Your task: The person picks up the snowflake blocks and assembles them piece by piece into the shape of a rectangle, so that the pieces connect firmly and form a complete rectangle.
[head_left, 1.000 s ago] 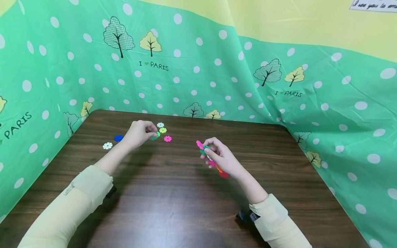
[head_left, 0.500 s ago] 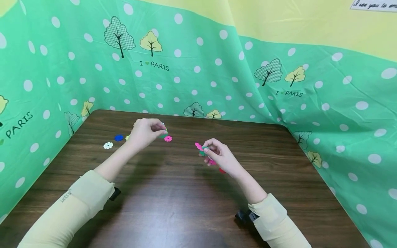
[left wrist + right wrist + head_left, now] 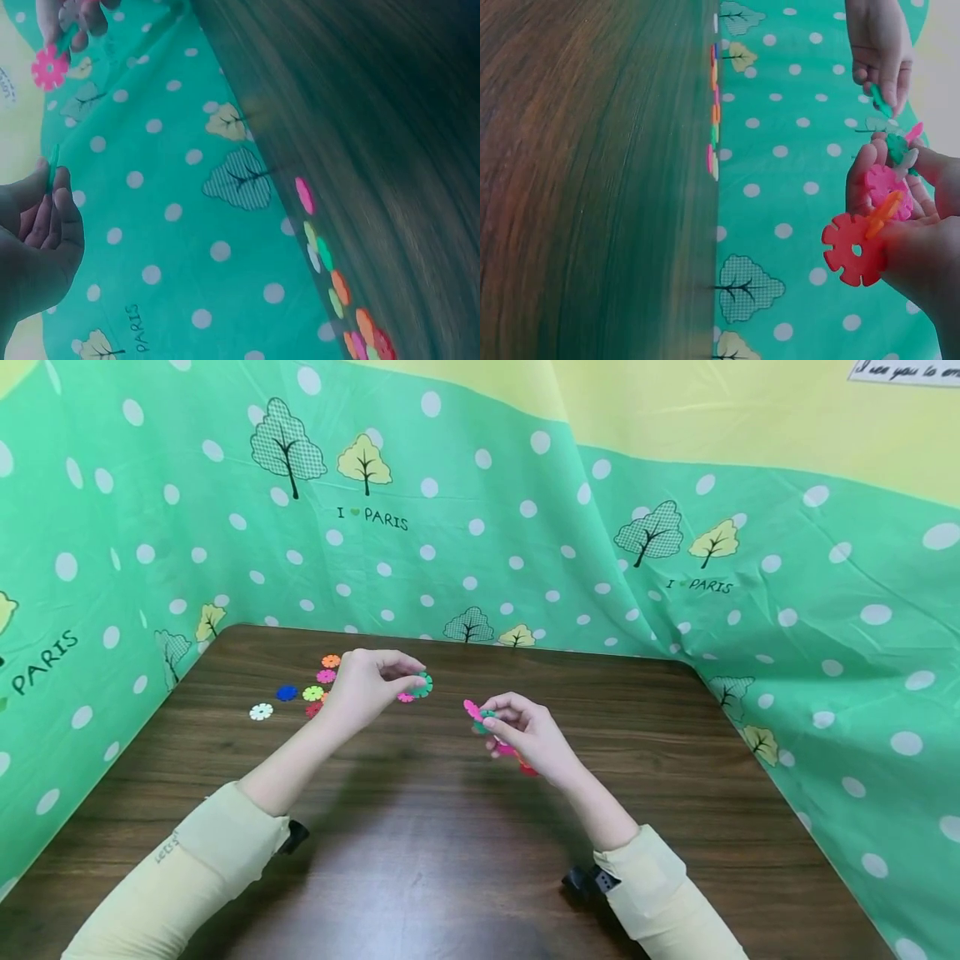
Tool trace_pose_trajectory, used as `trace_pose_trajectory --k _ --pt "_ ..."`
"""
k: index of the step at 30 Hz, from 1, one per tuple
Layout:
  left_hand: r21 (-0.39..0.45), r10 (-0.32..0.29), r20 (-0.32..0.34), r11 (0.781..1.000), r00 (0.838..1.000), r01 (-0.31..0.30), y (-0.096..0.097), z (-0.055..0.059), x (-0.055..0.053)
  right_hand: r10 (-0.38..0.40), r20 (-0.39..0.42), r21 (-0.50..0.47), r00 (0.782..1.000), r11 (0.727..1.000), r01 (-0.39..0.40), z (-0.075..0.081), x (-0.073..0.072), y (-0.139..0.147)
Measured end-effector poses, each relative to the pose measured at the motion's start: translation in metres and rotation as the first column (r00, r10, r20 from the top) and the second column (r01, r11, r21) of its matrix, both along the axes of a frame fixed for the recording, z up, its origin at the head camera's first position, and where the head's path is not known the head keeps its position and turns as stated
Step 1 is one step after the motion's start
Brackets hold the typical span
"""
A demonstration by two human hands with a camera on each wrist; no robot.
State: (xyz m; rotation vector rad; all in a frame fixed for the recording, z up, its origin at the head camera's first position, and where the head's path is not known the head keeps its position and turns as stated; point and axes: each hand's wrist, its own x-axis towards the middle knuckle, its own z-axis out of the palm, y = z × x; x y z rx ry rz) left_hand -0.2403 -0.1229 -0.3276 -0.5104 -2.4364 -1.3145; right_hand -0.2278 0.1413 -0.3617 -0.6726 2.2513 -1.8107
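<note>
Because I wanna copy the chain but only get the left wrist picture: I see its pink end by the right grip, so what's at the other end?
Observer: The right wrist view shows a red disc ending the chain.

Operator: Okay! Is there a blue one anywhere?

Observer: Yes, the head view shows a blue disc lying on the table.

Operator: The green thing in the left grip looks like a skinny stick. Is it?

Observer: No, the head view shows the left grip pinching a round green disc.
</note>
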Motion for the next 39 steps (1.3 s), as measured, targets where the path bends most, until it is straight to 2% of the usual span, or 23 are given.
trace_pose_trajectory --k 11,17,24,33,39 --pt "0.170 -0.041 -0.069 0.984 0.997 0.052 0.017 -0.003 0.015 -0.003 -0.003 -0.009 1.000 1.000 0.003 0.004 0.004 -0.011" --pt "0.182 -0.043 -0.082 0.982 0.996 0.058 0.023 -0.007 0.018 -0.005 0.000 -0.012 1.000 1.000 0.005 0.005 0.004 -0.016" --pt "0.220 -0.076 -0.060 0.971 0.995 0.088 0.028 -0.009 0.021 -0.001 -0.002 -0.017 1.000 1.000 0.001 0.004 0.005 -0.020" --pt "0.230 -0.059 -0.095 0.970 0.994 0.080 0.035 -0.016 0.025 -0.044 -0.019 -0.034 0.999 0.999 0.043 -0.001 0.008 -0.021" --pt "0.227 -0.062 -0.091 0.970 0.994 0.081 0.037 -0.021 0.024 -0.024 -0.012 -0.073 1.000 0.997 0.023 -0.001 0.010 -0.021"
